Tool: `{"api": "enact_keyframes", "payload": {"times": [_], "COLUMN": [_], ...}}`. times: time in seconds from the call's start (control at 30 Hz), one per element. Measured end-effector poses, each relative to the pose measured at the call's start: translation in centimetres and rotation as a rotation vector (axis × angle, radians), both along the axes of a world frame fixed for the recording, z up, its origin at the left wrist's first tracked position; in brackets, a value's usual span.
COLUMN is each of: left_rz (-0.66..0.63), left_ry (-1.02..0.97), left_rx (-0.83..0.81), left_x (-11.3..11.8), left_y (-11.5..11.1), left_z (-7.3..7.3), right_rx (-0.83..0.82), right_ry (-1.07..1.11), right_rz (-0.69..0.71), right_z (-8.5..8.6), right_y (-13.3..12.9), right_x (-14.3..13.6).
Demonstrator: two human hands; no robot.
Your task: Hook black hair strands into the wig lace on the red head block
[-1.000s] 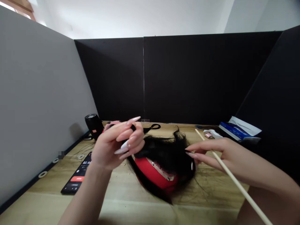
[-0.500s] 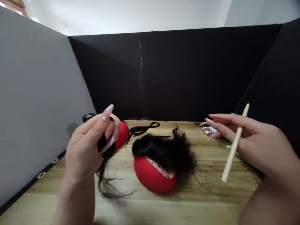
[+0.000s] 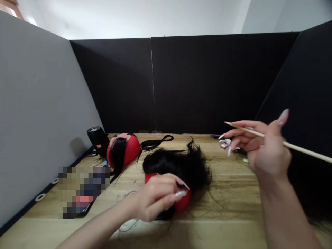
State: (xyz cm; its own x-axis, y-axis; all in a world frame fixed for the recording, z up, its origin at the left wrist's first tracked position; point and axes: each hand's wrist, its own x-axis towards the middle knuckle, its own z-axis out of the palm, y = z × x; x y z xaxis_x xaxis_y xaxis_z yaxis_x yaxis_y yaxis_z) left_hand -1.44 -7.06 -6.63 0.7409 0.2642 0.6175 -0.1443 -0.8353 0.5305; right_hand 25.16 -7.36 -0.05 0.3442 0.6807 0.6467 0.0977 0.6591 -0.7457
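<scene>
A red dome-shaped wig block [image 3: 183,202] lies on the table, with a mass of black hair [image 3: 173,162] spread over its far side. My left hand [image 3: 160,197] is in front of this block, fingers pinched around a lock of black hair [image 3: 166,211] that hangs below them. My right hand [image 3: 269,145] is raised at the right, palm partly turned up. Across it lies a ventilating needle with a pale wooden handle [image 3: 306,150], held at the base of the thumb. Its tip points left and is too small to make out.
At the back left sit a second red wig block [image 3: 133,148] with hair and a black cylindrical speaker [image 3: 97,140]. A tied hair bundle [image 3: 153,142] lies behind. A partly pixelated phone [image 3: 86,207] is at left. Panels [image 3: 202,83] enclose the table.
My left hand has moved right and down with the hair, to the front of the near block. My right hand has turned, swinging the needle from steep to nearly level.
</scene>
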Motion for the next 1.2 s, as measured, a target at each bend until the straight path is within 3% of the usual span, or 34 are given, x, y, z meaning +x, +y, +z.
{"api": "enact_keyframes", "payload": {"times": [0.07,0.2,0.37,0.5,0.67,0.87,1.07,1.2], "left_rz": [-0.063,-0.051,0.009,0.008,-0.022,-0.029,-0.079,-0.052], "left_ry": [-0.038,-0.096,-0.073,-0.091,-0.113,-0.141,-0.137,-0.341], "left_rx": [0.190,0.475,0.677,0.722,0.733,0.749,0.765,0.656], "left_x": [0.0,0.5,0.5,0.4,0.7,0.9,0.6,0.2], "left_y": [0.3,1.1,2.1,2.4,2.6,2.2,1.8,1.3], "left_z": [-2.0,-4.9,-6.8,-8.3,-9.6,-9.7,-10.2,-9.9], "right_rx": [-0.045,-0.135,-0.202,-0.215,-0.180,0.124,0.235,0.351], "right_ry": [0.015,-0.014,-0.034,-0.061,-0.204,-0.337,-0.556,-0.681], "right_rz": [0.166,0.393,0.398,0.453,0.484,0.470,0.484,0.455], "right_z": [-1.6,-5.6,-11.1,-13.9,-14.4,-14.0,-14.9,-15.2], "right_y": [0.4,-0.5,-1.6,-1.5,-2.0,-3.2,-3.1,-2.8], "right_x": [0.0,-2.3,-4.6,-4.7,-5.2,-6.5,-6.8,-7.0]}}
